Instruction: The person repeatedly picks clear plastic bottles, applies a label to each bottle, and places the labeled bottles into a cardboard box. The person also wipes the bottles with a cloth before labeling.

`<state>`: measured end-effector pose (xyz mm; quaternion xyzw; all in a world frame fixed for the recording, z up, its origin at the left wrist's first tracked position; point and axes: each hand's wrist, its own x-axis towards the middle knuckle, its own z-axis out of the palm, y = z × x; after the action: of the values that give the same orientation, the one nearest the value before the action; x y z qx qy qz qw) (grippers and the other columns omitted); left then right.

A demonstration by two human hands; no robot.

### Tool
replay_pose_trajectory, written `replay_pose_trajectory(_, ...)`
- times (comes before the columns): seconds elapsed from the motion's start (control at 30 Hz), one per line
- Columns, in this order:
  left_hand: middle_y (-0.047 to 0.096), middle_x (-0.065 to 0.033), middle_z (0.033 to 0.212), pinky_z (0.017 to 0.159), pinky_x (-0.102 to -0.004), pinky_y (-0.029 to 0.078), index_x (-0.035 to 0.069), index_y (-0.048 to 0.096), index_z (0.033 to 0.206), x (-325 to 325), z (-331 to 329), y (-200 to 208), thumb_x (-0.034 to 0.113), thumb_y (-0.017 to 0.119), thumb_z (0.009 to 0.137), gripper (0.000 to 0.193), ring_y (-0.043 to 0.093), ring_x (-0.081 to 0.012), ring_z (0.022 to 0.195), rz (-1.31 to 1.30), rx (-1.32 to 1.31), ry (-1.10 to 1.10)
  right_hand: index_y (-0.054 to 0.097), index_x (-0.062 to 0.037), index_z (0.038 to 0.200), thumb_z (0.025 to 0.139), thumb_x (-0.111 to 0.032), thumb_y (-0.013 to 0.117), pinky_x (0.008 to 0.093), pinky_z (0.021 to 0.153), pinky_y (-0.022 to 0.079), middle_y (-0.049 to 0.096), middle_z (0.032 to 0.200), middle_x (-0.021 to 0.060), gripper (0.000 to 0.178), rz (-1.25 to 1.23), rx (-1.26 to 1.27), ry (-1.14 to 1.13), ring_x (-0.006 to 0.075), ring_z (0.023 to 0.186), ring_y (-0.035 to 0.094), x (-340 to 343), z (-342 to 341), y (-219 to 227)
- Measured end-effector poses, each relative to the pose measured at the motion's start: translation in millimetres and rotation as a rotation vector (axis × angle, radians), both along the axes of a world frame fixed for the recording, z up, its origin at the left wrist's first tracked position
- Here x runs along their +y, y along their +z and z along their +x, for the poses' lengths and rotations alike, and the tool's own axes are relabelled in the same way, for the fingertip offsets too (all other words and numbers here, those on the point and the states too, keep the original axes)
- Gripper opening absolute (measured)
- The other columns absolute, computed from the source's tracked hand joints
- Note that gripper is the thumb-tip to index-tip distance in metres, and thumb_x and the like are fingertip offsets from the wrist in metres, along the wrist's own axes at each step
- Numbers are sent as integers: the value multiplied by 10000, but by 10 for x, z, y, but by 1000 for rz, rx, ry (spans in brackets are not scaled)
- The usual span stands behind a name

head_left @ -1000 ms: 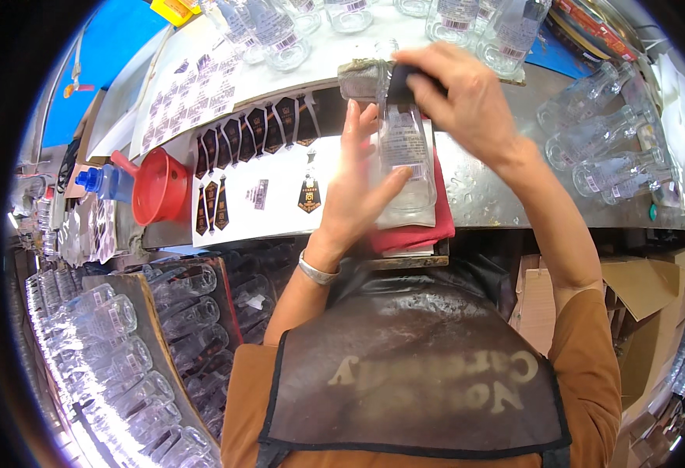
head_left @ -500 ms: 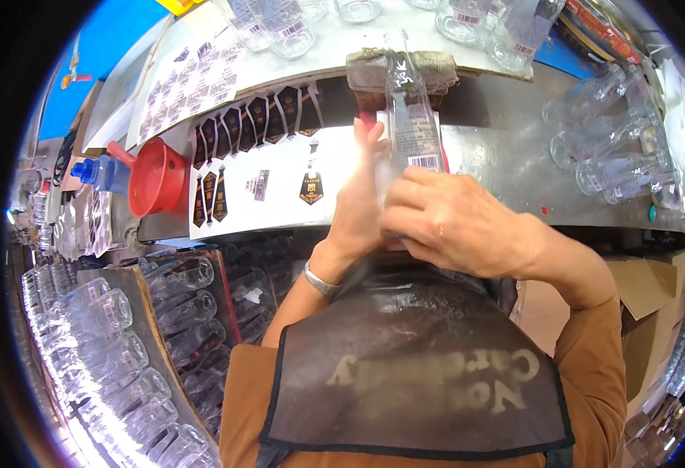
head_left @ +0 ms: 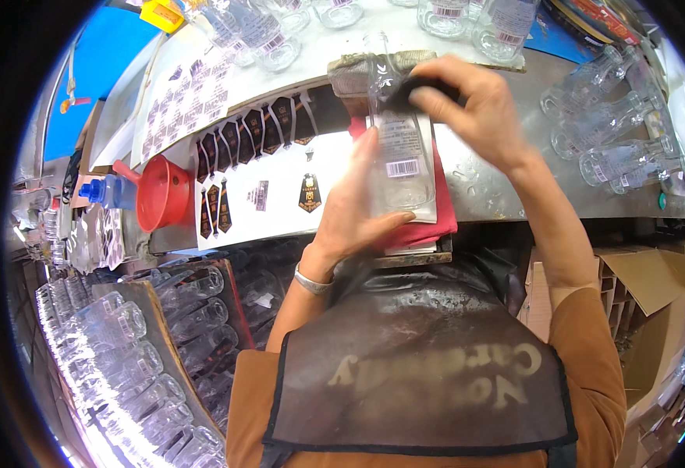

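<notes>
A clear glass bottle (head_left: 409, 168) with a printed label lies with its neck away from me, propped on a cloth-wrapped rest (head_left: 350, 76). My left hand (head_left: 350, 207) lies along its left side, fingers pointing up it and thumb across the base end, steadying it. Over the right side of the bottle's shoulder, my right hand (head_left: 479, 109) is closed on a black object (head_left: 424, 92), too blurred to name. Under the bottle are a red cloth (head_left: 445, 195) and white paper. Left of it lies a white sheet (head_left: 268, 203) of black tie-shaped labels (head_left: 310, 193).
More labelled bottles stand along the far shelf (head_left: 311, 54); several others lie at the right (head_left: 592, 160). A red funnel (head_left: 163, 191) and a blue-capped bottle (head_left: 108, 193) sit left. Racked bottles (head_left: 136, 359) fill the lower left; an open cardboard box (head_left: 651, 288) is at lower right.
My right hand has moved from the bottle's lower body up and away toward its shoulder, and the black object now shows in it. My left thumb now reaches across the bottle's base.
</notes>
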<state>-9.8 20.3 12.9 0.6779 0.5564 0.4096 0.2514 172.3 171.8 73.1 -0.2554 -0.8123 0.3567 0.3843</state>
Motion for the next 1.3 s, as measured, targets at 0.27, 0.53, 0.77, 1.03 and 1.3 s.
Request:
replay_pose_trajectory(0.27, 362, -283, 1534, 1186, -411, 268, -88, 245, 1518, -23, -11, -2, 226, 871, 670, 1099, 346, -373, 1445, -34, -67, -32, 656, -43, 1019, 734, 63, 653, 366, 862, 505, 690, 1048, 130, 305, -63, 69, 321, 265, 985, 639, -749, 561, -297)
replay_pose_trajectory(0.53, 372, -264, 1528, 1123, -390, 372, -76, 191, 1535, -56, 173, 3, 209, 896, 669, 1152, 423, -333, 1395, 17, -88, 73, 666, -27, 1121, 883, -148, 687, 351, 788, 543, 711, 1027, 151, 267, 306, -128, 55, 269, 884, 692, -182, 40, 250)
replay_pose_trajectory(0.77, 275, -259, 1573, 1095, -415, 409, -58, 15, 1554, -66, 304, -45, 164, 920, 651, 1298, 455, -321, 1354, 72, -135, 147, 662, -69, 869, 752, -175, 693, 433, 708, 545, 659, 839, 88, 161, 752, -297, 45, 256, 819, 640, -168, -260, 241)
replay_pose_trajectory(1.03, 256, -266, 1581, 1160, -434, 326, -44, 14, 1559, -105, 286, -57, 169, 904, 669, 1276, 366, -348, 1423, 40, -107, 99, 669, -55, 915, 774, -73, 717, 368, 713, 520, 669, 905, 96, 150, 431, -167, -19, 268, 826, 641, 72, -38, 193)
replay_pose_trajectory(1.3, 339, -184, 1571, 1147, -398, 329, -12, 190, 1563, 31, -117, 48, 101, 690, 802, 918, 397, -272, 1405, -84, -609, -6, 679, -14, 1099, 876, -109, 687, 354, 858, 531, 695, 1037, 183, 243, 241, -68, 10, 317, 924, 672, -86, 134, -107)
